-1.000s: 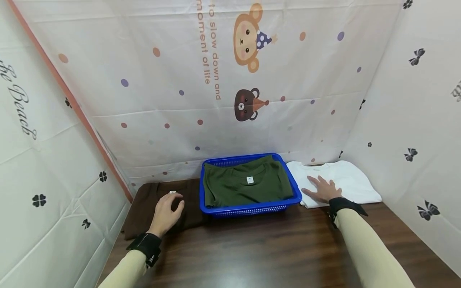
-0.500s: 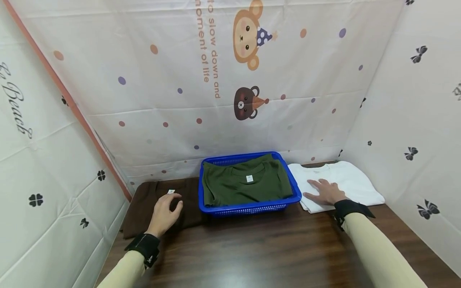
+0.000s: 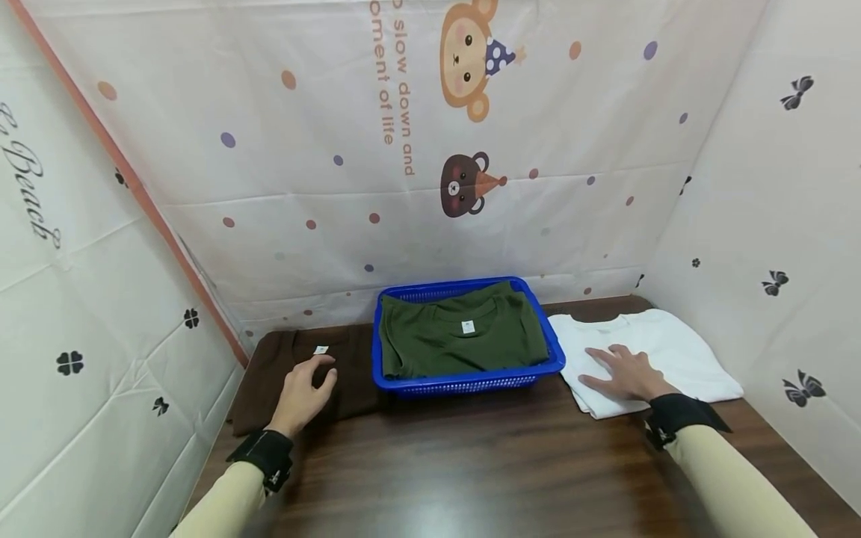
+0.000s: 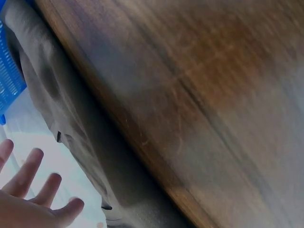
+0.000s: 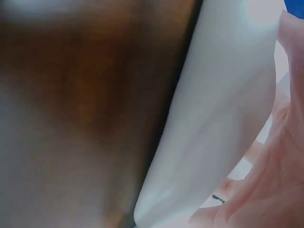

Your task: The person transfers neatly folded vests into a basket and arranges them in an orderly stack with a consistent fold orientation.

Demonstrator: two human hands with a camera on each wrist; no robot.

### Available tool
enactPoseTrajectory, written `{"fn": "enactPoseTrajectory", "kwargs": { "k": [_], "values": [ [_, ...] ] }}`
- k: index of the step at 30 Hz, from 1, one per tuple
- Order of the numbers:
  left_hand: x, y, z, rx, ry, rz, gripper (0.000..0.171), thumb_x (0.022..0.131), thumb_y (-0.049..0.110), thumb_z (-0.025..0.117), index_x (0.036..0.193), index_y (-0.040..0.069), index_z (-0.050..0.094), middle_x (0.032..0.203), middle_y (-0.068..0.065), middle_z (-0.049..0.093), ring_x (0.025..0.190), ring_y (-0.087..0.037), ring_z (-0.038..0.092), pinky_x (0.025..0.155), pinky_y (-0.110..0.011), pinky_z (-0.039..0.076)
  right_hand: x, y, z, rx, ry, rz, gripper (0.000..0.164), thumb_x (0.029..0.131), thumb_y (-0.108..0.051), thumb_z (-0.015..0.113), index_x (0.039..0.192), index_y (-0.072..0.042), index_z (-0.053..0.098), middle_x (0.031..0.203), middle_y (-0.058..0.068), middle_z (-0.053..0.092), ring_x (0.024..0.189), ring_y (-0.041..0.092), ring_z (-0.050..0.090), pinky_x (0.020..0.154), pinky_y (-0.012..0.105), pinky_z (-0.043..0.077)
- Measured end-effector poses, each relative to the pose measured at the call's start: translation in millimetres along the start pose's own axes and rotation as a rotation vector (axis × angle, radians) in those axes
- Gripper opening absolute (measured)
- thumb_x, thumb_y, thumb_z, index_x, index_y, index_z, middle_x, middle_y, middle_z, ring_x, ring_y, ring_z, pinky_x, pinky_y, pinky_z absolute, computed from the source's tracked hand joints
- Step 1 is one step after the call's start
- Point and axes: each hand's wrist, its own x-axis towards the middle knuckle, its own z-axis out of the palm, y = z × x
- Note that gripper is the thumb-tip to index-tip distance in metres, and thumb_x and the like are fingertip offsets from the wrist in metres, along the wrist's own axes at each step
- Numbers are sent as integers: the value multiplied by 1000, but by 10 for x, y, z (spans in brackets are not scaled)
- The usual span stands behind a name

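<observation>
A folded white T-shirt (image 3: 679,359) lies on the table at the right. My right hand (image 3: 625,373) rests on its near left part with the fingers spread. In the right wrist view, the palm (image 5: 275,175) is over the white cloth. At the left is a folded brown T-shirt (image 3: 262,381) with a small white label at its neckline. Over it, my left hand (image 3: 300,396) has loosely bent fingers and holds nothing. In the left wrist view, its fingers (image 4: 47,190) look raised off the cloth.
Between the two shirts stands a blue plastic basket (image 3: 464,385) holding a folded dark green T-shirt (image 3: 444,344). A patterned white curtain (image 3: 303,172) hangs behind and along both sides of the brown wooden table (image 3: 484,456).
The white T-shirt has slid nearer and to the right under my right hand, showing a strip of table behind it. My left hand stays over the brown shirt; the head view shifts slightly.
</observation>
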Motion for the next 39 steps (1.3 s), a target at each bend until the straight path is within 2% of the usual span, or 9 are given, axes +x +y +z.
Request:
{"fn": "enactPoseTrajectory", "kwargs": {
  "k": [4, 11, 15, 22, 27, 31, 35, 36, 39],
  "values": [
    [-4, 17, -9, -6, -10, 0, 29, 101, 22, 63, 125, 6, 68, 121, -15, 70, 116, -40, 62, 97, -61, 47, -165, -1, 51, -14, 44, -18, 88, 91, -73, 57, 150, -9, 49, 145, 41, 38, 118, 70, 38, 81, 84, 40],
    [-25, 1, -1, -2, -9, 7, 27, 101, 20, 63, 124, 6, 68, 114, -15, 72, 108, -38, 66, 91, -58, 51, -441, -45, 118, -43, 97, -88, 79, 88, -65, 68, 141, -7, 57, 134, 39, 50, 121, 58, 46, 91, 78, 36],
    [-30, 10, -10, 8, 7, 2, 26, 101, 20, 63, 123, 7, 68, 113, -15, 73, 105, -38, 67, 88, -56, 52, -609, -69, 138, -38, 117, -92, 76, 87, -63, 70, 139, -9, 59, 131, 37, 51, 114, 59, 48, 84, 76, 41],
    [-78, 37, -13, 28, 27, -12, 25, 102, 20, 61, 123, 10, 68, 110, -13, 74, 88, -30, 66, 76, -46, 50, -923, -125, 174, -14, 130, -80, 75, 85, -62, 73, 138, -12, 59, 131, 35, 49, 105, 62, 47, 69, 72, 46],
    [-133, 62, -16, 42, 40, -17, 23, 101, 18, 61, 122, 11, 67, 108, -13, 74, 81, -26, 64, 72, -43, 49, -1093, -165, 240, -10, 140, -81, 76, 84, -63, 74, 138, -12, 60, 131, 34, 49, 107, 60, 48, 71, 71, 46],
    [-162, 65, -22, 33, 40, -21, 24, 101, 18, 61, 124, 11, 67, 107, -13, 74, 83, -27, 66, 73, -44, 50, -1176, -218, 231, -18, 120, -87, 77, 84, -63, 73, 139, -12, 59, 132, 34, 49, 106, 61, 48, 65, 70, 48],
    [-174, 84, -19, -3, 62, -10, 24, 102, 16, 62, 124, 11, 66, 105, -14, 75, 89, -32, 70, 77, -50, 53, -1268, -196, 195, -30, 131, -179, 69, 85, -56, 76, 137, -12, 62, 127, 26, 55, 111, 51, 53, 74, 63, 46],
    [-176, 90, -17, -13, 72, -6, 23, 102, 16, 62, 124, 11, 67, 104, -14, 75, 91, -32, 70, 78, -50, 53, -1272, -134, 211, -32, 164, -224, 65, 85, -52, 78, 135, -13, 64, 124, 23, 59, 110, 45, 56, 75, 59, 46],
    [-188, 125, -22, -37, 94, -5, 21, 102, 14, 63, 121, 9, 68, 99, -11, 75, 87, -28, 70, 76, -45, 53, -1278, 41, 83, 108, 133, -259, 54, 92, -38, 76, 135, -8, 63, 117, 19, 67, 106, 37, 65, 79, 54, 48]
  ]
}}
